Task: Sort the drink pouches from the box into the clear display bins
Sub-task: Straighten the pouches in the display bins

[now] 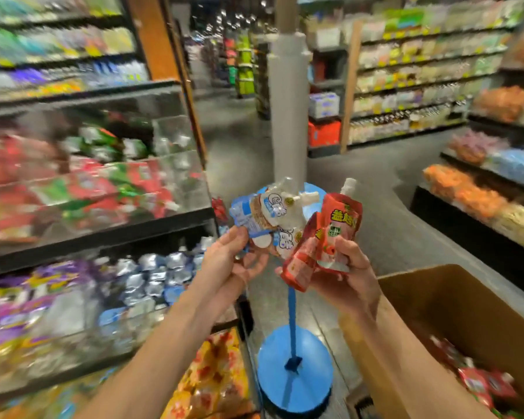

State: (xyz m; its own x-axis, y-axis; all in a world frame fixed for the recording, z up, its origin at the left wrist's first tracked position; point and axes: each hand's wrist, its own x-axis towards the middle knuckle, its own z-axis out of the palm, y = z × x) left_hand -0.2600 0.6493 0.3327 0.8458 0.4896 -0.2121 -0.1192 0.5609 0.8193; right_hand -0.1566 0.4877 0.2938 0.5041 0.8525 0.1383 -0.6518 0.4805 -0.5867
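Apparently split by kind: white-and-blue pouches [270, 216] pinched in left hand [235, 263], red pouches [330, 237] clutched in right hand [350, 276], raised mid-air between cardboard box [454, 303] at right and clear bins [176, 176] at left, likely for matching each to its bin.

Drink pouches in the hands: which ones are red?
The red pouches held in the right hand; the left hand grips white-and-blue pouches instead.
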